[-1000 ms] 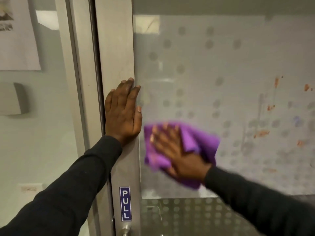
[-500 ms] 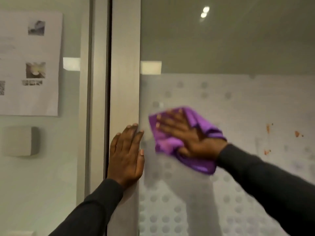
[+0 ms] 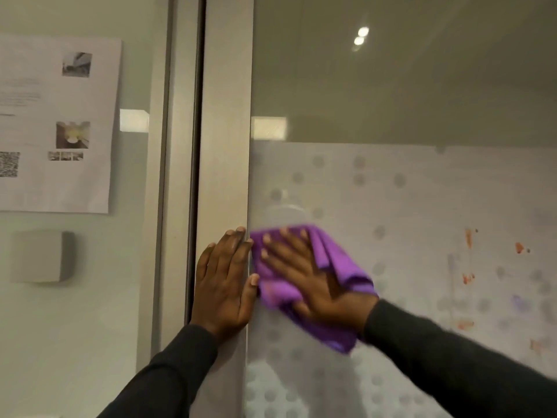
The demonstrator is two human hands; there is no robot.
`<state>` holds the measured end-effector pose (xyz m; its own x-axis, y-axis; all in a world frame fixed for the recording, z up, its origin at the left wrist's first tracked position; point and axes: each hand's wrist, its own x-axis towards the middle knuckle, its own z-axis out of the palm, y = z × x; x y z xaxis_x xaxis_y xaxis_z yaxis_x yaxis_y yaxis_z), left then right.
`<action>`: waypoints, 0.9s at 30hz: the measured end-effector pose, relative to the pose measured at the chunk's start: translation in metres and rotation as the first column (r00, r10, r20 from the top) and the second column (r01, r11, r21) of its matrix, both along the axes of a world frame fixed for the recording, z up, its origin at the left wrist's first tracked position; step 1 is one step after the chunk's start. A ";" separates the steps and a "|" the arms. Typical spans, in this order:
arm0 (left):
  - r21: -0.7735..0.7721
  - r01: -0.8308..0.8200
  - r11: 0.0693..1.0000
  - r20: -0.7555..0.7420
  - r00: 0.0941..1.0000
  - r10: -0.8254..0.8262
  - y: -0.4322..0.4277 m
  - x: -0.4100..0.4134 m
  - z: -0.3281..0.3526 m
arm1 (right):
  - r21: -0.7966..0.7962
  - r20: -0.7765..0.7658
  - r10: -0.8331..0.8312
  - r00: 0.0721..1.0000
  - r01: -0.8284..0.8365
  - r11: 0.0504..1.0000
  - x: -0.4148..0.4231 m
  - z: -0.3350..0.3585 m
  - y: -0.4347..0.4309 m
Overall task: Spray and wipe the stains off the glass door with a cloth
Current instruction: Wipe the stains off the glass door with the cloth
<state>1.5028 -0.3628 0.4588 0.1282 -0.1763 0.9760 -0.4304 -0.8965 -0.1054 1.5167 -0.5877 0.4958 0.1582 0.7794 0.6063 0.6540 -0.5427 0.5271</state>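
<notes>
The glass door (image 3: 407, 191) fills the right of the view, frosted with grey dots on its lower part. Orange-red stains (image 3: 468, 238) dot the glass at the right. My right hand (image 3: 310, 282) lies flat on a purple cloth (image 3: 343, 273) and presses it against the glass beside the door's left edge. My left hand (image 3: 224, 282) rests flat, fingers up, on the metal door frame (image 3: 226, 146), holding nothing and almost touching the cloth. No spray bottle is in view.
A printed paper notice (image 3: 57, 125) hangs on the wall at the left. Below it a small grey box (image 3: 40, 256) is mounted on the wall. Ceiling lights (image 3: 360, 36) reflect in the clear upper glass.
The view has tilted up, so the PULL label has dropped out of sight. My right hand has slid the cloth up and left to the frame's edge. The left hand stays on the frame.
</notes>
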 end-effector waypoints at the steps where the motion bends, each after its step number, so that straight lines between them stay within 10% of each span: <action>1: 0.009 -0.003 1.000 -0.025 1.000 0.003 0.001 0.000 0.000 | -0.067 -0.025 -0.007 1.000 0.006 0.998 -0.003 -0.028 -0.008; 7: 0.007 -0.048 0.999 -0.017 0.999 0.048 0.007 0.002 0.005 | -0.352 0.024 0.057 0.998 -0.045 0.935 0.011 -0.051 -0.046; 16: 0.018 -0.119 0.993 -0.017 0.993 0.120 -0.002 0.000 0.005 | 0.329 0.213 -0.288 0.934 0.209 0.921 0.004 0.128 -0.092; 19: 0.013 -0.123 0.992 0.002 0.992 0.123 -0.004 0.001 0.005 | 0.331 0.183 -0.226 0.957 0.156 0.931 0.008 0.056 -0.058; 27: 0.052 -0.050 0.997 0.080 0.996 0.046 -0.064 -0.006 0.014 | -0.328 -0.156 -0.040 0.987 -0.014 0.944 -0.006 -0.215 -0.072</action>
